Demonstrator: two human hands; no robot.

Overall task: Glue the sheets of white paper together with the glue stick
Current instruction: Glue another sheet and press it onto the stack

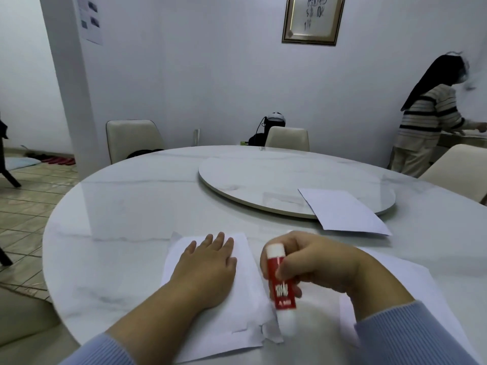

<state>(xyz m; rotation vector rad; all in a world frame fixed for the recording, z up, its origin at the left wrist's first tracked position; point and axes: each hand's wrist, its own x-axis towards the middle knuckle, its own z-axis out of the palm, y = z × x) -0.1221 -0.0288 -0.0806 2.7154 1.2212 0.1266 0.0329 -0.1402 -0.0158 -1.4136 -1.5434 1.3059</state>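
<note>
The left hand lies flat, fingers spread, on a stack of white paper at the near edge of the round table. It grips nothing; the open palm seems meant to pin the sheets so they do not slide under the rubbing. The right hand is closed around a red glue stick, fingers wrapped about its upper half. The stick points down and slightly toward the person, its whitish lower end at or just above the right edge of the stack, near a torn or folded corner. That end is blurred, so I cannot tell whether it is the bare glue or a cap, nor whether it touches the paper. Holding it this way probably lets the person run glue along the edge.

Another white sheet lies under the right forearm, just right of the stack. A third sheet rests farther off to the right, partly over the rim of the turntable in the middle of the table. Nothing blocks the work area. Chairs stand at the far side, and another person stands far right, well apart.
</note>
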